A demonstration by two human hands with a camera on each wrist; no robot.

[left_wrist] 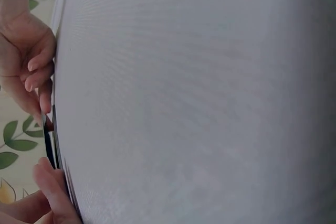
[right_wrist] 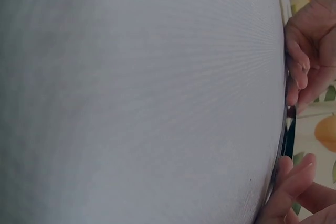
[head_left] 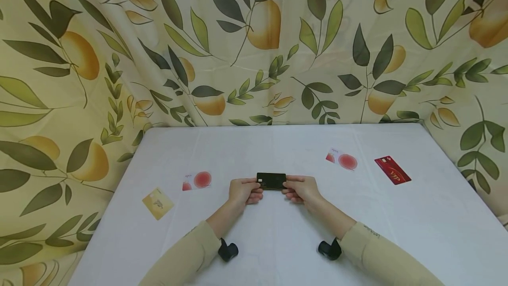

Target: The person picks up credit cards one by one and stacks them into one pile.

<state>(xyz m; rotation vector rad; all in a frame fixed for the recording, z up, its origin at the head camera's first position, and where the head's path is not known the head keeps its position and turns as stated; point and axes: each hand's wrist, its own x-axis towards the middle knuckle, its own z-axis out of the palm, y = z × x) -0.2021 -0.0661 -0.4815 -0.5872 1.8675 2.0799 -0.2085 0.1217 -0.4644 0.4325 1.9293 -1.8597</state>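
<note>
A black card [head_left: 271, 181] with a small chip at its left end is held level between both hands near the middle of the white table. My left hand [head_left: 243, 191] pinches its left end between thumb and fingers. At the opposite end, my right hand [head_left: 303, 189] pinches it the same way. Both wrist views show the card edge-on, as a thin dark strip [left_wrist: 49, 148] in the left one and a dark sliver [right_wrist: 289, 137] in the right one. Fingers cover both ends of the card.
On the white table [head_left: 274, 242] lie a gold card [head_left: 158, 204] and a white-and-pink card [head_left: 197, 180] at left. At right are another white-and-pink card [head_left: 342, 159] and a red VIP card [head_left: 393, 170]. A leaf-and-fruit patterned curtain [head_left: 254, 87] hangs behind the table.
</note>
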